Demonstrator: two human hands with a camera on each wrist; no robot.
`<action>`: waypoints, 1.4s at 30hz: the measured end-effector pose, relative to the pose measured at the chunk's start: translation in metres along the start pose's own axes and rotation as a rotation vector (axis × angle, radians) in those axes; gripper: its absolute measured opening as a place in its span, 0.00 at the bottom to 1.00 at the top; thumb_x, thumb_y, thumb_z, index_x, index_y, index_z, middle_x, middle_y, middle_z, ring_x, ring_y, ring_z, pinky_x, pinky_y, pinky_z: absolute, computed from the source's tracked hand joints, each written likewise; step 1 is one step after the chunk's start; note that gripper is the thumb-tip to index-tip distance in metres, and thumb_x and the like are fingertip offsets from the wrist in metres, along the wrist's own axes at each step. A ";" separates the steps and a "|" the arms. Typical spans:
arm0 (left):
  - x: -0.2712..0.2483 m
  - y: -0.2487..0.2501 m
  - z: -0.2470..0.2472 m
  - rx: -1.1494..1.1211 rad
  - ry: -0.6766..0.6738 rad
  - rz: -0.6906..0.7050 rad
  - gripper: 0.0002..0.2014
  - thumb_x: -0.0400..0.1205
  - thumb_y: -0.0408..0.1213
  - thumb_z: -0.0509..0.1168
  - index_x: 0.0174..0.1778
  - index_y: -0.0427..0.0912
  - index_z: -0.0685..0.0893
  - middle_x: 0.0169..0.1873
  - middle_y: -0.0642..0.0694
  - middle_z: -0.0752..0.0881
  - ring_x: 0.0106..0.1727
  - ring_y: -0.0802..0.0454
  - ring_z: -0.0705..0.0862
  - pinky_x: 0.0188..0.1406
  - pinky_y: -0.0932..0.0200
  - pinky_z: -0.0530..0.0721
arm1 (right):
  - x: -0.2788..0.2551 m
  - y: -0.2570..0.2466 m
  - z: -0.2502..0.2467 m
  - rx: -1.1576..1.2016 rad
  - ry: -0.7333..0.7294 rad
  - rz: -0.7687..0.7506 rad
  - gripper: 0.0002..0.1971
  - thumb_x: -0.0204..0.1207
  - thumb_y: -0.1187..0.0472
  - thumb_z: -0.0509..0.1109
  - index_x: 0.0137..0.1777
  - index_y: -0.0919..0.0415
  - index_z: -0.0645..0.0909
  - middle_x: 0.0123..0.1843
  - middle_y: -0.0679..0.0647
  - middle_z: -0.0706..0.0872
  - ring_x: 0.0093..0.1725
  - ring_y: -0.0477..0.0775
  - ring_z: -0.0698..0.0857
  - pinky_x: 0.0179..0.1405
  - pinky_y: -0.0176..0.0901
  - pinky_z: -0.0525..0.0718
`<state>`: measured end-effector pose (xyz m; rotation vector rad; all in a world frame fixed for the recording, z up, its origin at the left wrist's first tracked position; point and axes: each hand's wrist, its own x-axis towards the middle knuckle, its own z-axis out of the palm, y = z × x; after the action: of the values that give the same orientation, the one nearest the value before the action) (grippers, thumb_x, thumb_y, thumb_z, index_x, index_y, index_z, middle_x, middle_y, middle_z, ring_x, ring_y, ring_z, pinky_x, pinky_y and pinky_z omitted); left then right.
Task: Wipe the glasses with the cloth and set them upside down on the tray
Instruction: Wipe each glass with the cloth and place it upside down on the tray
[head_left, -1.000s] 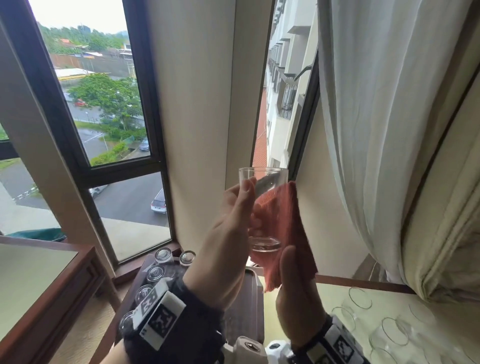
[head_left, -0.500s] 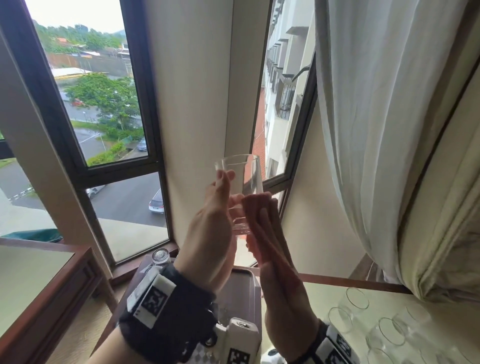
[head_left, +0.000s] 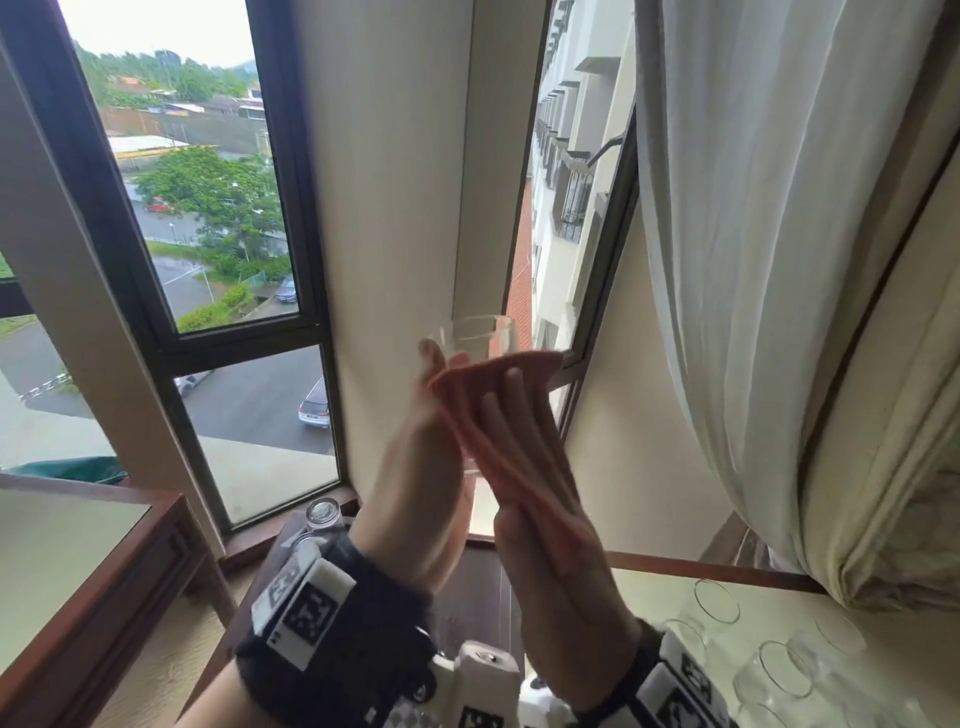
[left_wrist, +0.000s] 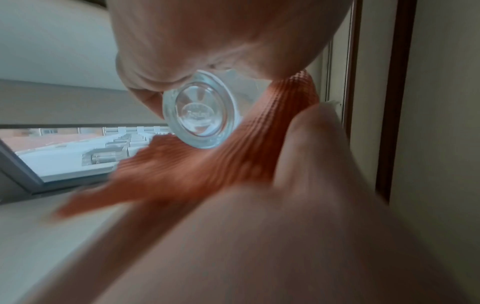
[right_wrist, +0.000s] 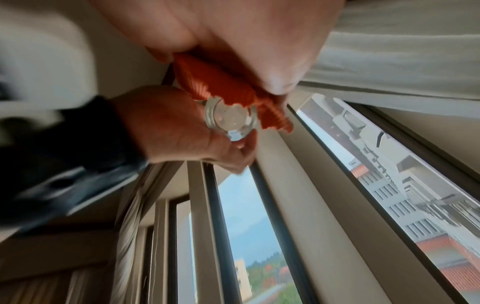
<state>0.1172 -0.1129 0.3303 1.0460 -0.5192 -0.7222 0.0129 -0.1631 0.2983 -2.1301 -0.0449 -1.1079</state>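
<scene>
My left hand (head_left: 415, 467) grips a clear glass (head_left: 478, 332) and holds it upright in front of the window, at chest height. My right hand (head_left: 524, 467) holds the orange cloth (head_left: 467, 376) against the glass's right side, fingers stretched up almost to the rim. In the left wrist view the thick glass base (left_wrist: 200, 115) faces the camera with the cloth (left_wrist: 207, 164) wrapped under and beside it. In the right wrist view the cloth (right_wrist: 223, 86) is pinched between thumb and fingers over the glass (right_wrist: 230, 118). The dark tray (head_left: 483, 587) lies below my hands.
An upturned glass (head_left: 322, 512) shows at the tray's far end; the rest is hidden by my arms. Several upright glasses (head_left: 784, 670) stand on the pale table at the right. A wooden table (head_left: 78, 545) is at the left, and a curtain (head_left: 779, 260) hangs at the right.
The glass has shifted a little to the left. My right hand has slid up along its side with the cloth, from near the base to just under the rim.
</scene>
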 end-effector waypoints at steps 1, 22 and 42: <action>0.000 0.006 -0.003 -0.022 0.013 -0.004 0.35 0.85 0.73 0.53 0.71 0.47 0.83 0.62 0.41 0.93 0.70 0.43 0.90 0.82 0.35 0.76 | -0.009 0.004 0.002 0.015 -0.021 0.022 0.26 0.90 0.57 0.51 0.85 0.67 0.64 0.90 0.57 0.58 0.90 0.63 0.51 0.87 0.70 0.54; -0.008 -0.010 0.003 0.152 -0.081 -0.031 0.34 0.82 0.78 0.53 0.71 0.60 0.86 0.70 0.38 0.86 0.73 0.34 0.82 0.70 0.41 0.80 | -0.011 0.011 -0.002 0.029 0.099 0.036 0.27 0.92 0.48 0.46 0.87 0.57 0.63 0.89 0.55 0.62 0.89 0.62 0.56 0.88 0.60 0.56; 0.005 -0.005 0.002 0.114 0.008 0.003 0.25 0.87 0.69 0.55 0.68 0.56 0.81 0.57 0.39 0.94 0.62 0.44 0.92 0.68 0.43 0.83 | -0.026 0.024 0.003 0.107 0.088 0.062 0.26 0.91 0.52 0.49 0.86 0.60 0.66 0.89 0.53 0.63 0.89 0.59 0.56 0.88 0.62 0.58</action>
<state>0.1173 -0.1194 0.3266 1.1530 -0.5603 -0.6921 0.0065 -0.1718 0.2647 -1.9729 0.0029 -1.1367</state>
